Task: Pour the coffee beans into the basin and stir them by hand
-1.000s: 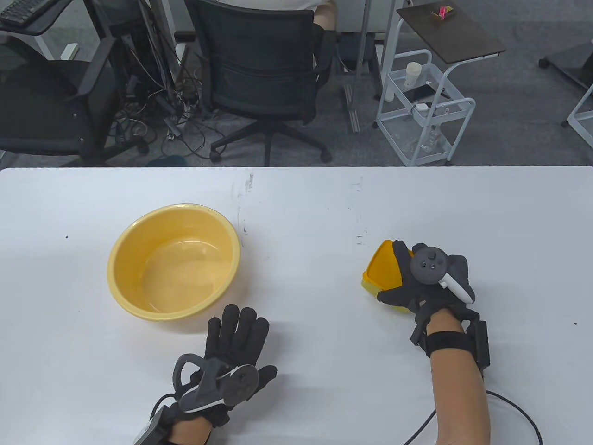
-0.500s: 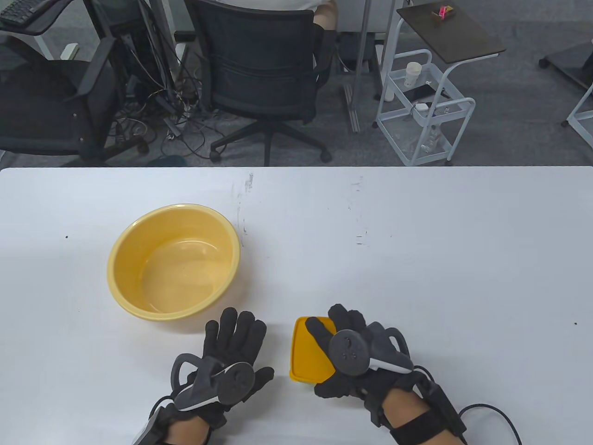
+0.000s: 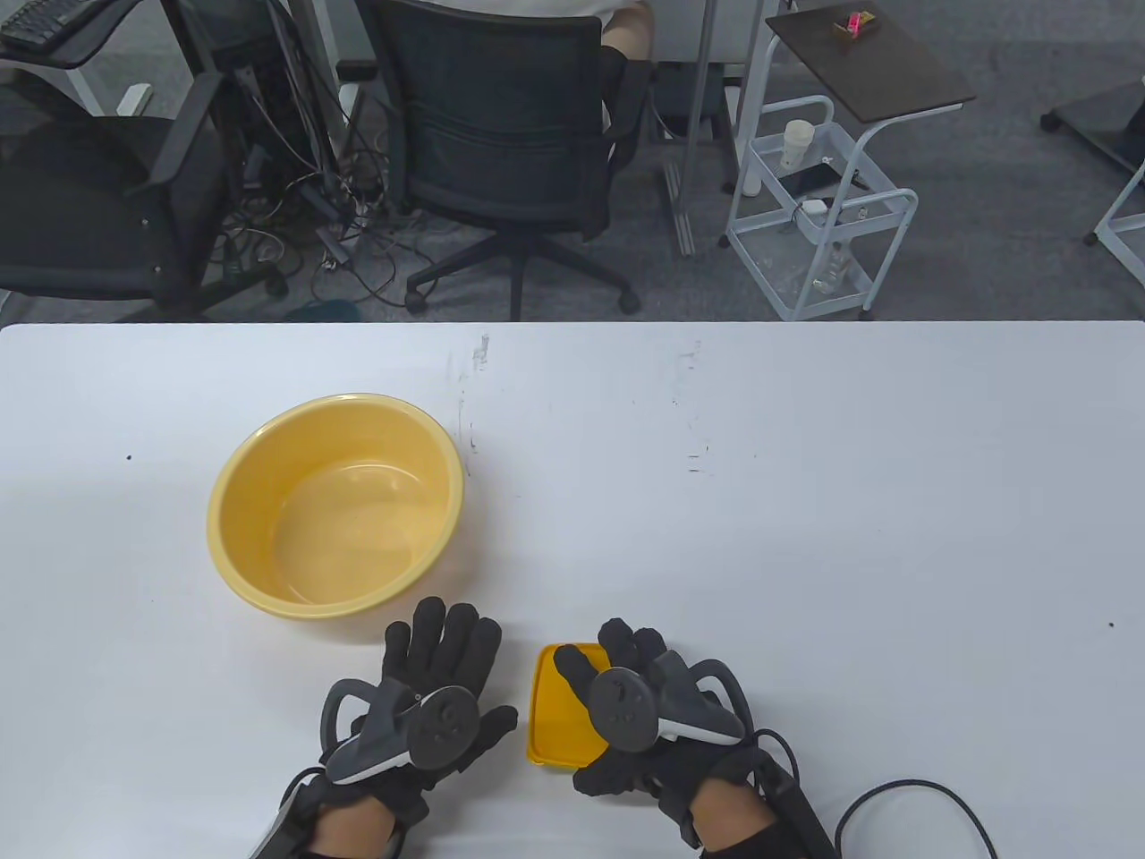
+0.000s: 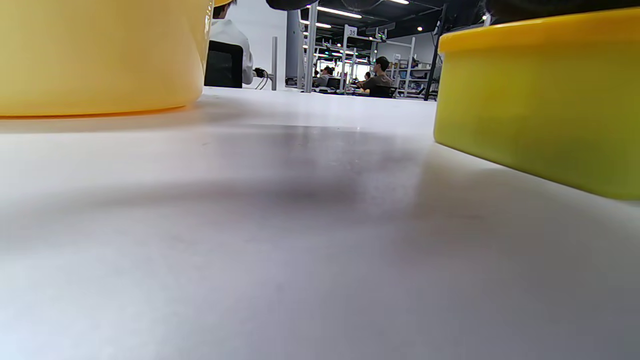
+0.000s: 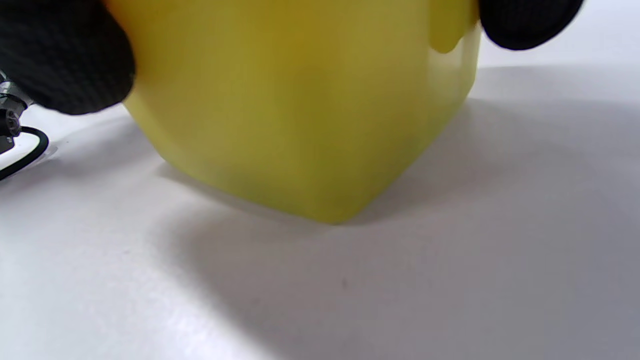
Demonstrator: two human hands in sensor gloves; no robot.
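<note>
Nothing poured yet: yellow basin (image 3: 336,506) bare inside. Lidded yellow container (image 3: 565,707) on white table (image 3: 805,501), near basin, just right of it toward front edge. Right hand (image 3: 651,720) clamped on container from above. Left hand (image 3: 420,693) flat, fingers straight, between basin and container, holding nothing. Left to do: lid off, pour, stir.

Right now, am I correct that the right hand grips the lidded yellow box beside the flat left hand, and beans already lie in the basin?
Not quite: the basin is empty in the table view. The rest holds: the right hand grips the lidded box beside the flat left hand.
</note>
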